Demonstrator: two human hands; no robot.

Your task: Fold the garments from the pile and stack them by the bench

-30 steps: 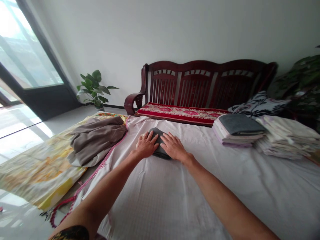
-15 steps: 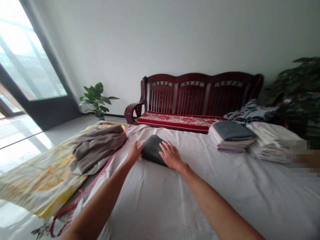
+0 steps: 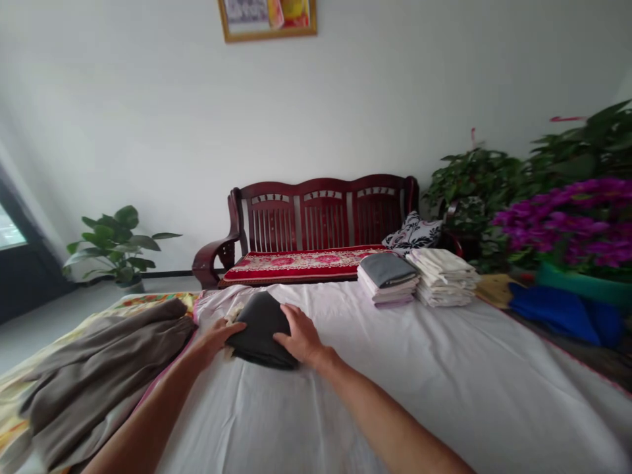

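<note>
A folded dark grey cloth (image 3: 259, 326) lies on the white sheet (image 3: 395, 382) in front of me. My left hand (image 3: 216, 337) grips its left edge, fingers curled under the fold. My right hand (image 3: 301, 336) rests flat on its right side, fingers stretched along the top. A bit of cream fabric (image 3: 233, 313) peeks out beside the cloth on the left.
Two stacks of folded linen (image 3: 388, 280) (image 3: 444, 276) sit at the far right of the sheet. A brown garment (image 3: 99, 368) lies crumpled on a yellow patterned sheet at left. A dark wooden bench (image 3: 316, 234) stands behind, plants and purple flowers (image 3: 567, 217) to the right.
My view has swung right and up. My left hand slid off the top of the dark cloth to grip its left edge; my right hand stays on its right side.
</note>
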